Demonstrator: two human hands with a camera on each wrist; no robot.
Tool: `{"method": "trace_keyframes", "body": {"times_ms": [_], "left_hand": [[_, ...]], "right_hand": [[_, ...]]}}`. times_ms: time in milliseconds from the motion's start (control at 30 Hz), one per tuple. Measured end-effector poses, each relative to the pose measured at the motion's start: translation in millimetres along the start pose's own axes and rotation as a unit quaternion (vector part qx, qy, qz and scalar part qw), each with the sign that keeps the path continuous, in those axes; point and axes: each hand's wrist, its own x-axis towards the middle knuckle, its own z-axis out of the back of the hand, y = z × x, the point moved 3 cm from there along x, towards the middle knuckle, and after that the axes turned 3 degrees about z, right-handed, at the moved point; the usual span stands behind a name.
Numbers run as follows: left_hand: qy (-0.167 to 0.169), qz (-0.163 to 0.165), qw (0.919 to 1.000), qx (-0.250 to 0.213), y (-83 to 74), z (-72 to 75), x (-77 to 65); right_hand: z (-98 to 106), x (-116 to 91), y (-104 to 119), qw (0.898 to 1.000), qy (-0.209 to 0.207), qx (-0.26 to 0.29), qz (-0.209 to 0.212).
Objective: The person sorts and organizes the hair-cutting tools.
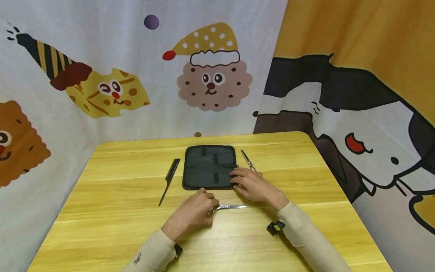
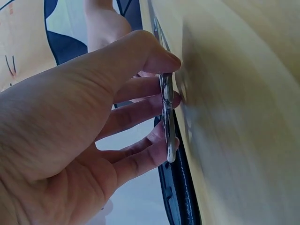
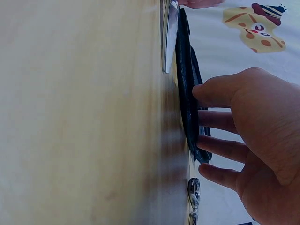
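Note:
My left hand (image 1: 193, 209) pinches silver scissors (image 1: 232, 206) by the finger loops, low over the table in front of the case. Their blades point right. In the left wrist view the thumb and fingers meet around the scissors' handle (image 2: 168, 101). A black zip case (image 1: 200, 175) lies spread flat, with small elastic straps on its inside. My right hand (image 1: 255, 186) touches the case's right edge with extended fingers. From the right wrist, the thumb and fingertips show against the case's side (image 3: 185, 89).
A black tail comb (image 1: 172, 172) lies left of the case. A second pair of scissors (image 1: 249, 160) lies to its right, beyond my right hand, handles toward me. The wooden table (image 1: 112, 211) meets a printed curtain (image 1: 122, 49) at the back.

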Motion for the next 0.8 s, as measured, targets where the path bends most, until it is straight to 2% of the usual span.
{"method": "trace_keyframes", "body": {"times_ms": [333, 567, 800], "left_hand": [[-0.006, 0.003, 1.0000, -0.006, 9.6, 8.0, -10.2], [-0.043, 0.003, 0.9987, -0.026, 19.3, 22.3, -23.7], [-0.077, 0.022, 0.9961, -0.039, 34.0, 39.7, -32.1]], "right_hand": [[-1.7, 0.8, -0.8, 1.000, -0.006, 0.004, 0.006], [-0.9, 0.8, -0.4, 1.000, -0.014, 0.007, 0.012], [0.3, -0.6, 1.0, 1.000, -0.004, 0.012, 0.000]]}}
